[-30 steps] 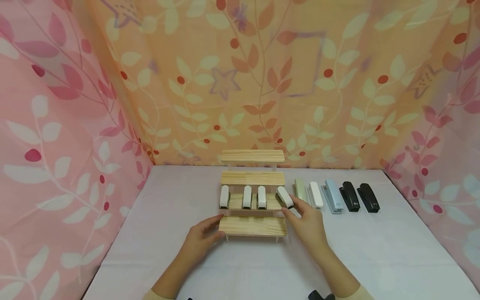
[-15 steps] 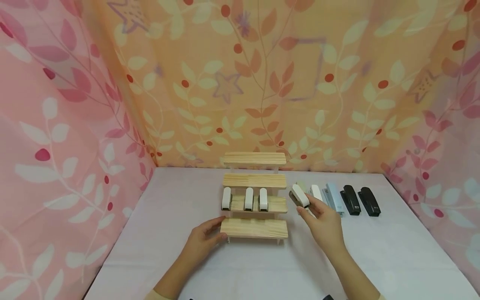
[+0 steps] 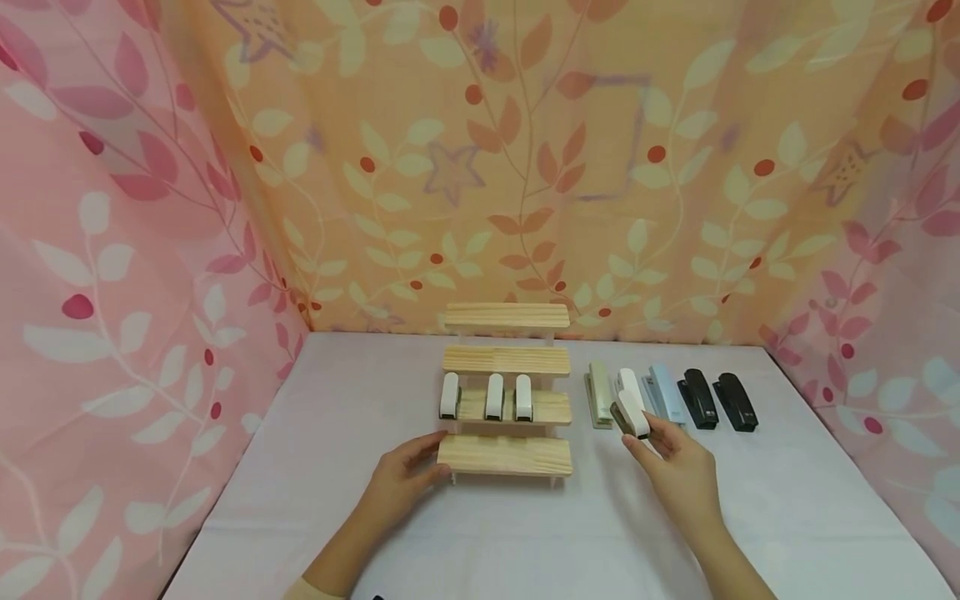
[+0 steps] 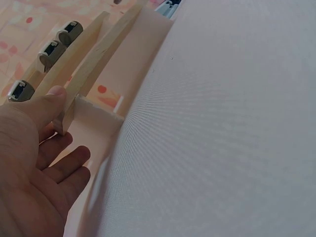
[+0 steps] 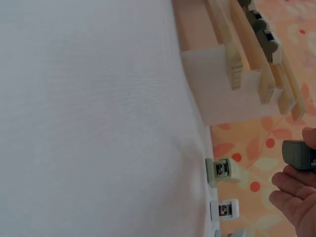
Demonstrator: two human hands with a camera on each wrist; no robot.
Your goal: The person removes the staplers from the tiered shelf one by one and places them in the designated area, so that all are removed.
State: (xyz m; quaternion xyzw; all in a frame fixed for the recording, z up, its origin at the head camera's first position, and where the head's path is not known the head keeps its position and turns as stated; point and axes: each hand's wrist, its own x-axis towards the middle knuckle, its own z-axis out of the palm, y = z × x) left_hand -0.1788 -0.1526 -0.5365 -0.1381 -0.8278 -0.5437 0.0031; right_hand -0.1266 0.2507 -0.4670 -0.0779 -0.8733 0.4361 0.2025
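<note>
While the left grip (image 3: 408,471) pinches the left end of the lowest shelf (image 3: 504,455) of the stepped rack (image 3: 507,316), the right grip (image 3: 677,468) is closed on a small white stapler (image 3: 636,416), held tilted and raised above the worktop (image 3: 510,542), to the right of the rack. Step in hand, as judged: transfer of this stapler between rack and row. The next move appears to call for a level, controlled placement, with the rack steadied. Edges: bare wood shows on the second shelf (image 3: 551,408) from the bottom, right of three white staplers (image 3: 494,397); its narrow depth suggests little margin for overhang. Room: tight around the held piece, where a green stapler (image 3: 598,396), another white stapler (image 3: 627,380) and a blue stapler (image 3: 665,393) lie close together; two black staplers (image 3: 698,398) lie farther right. The foreground offers free passage.
</note>
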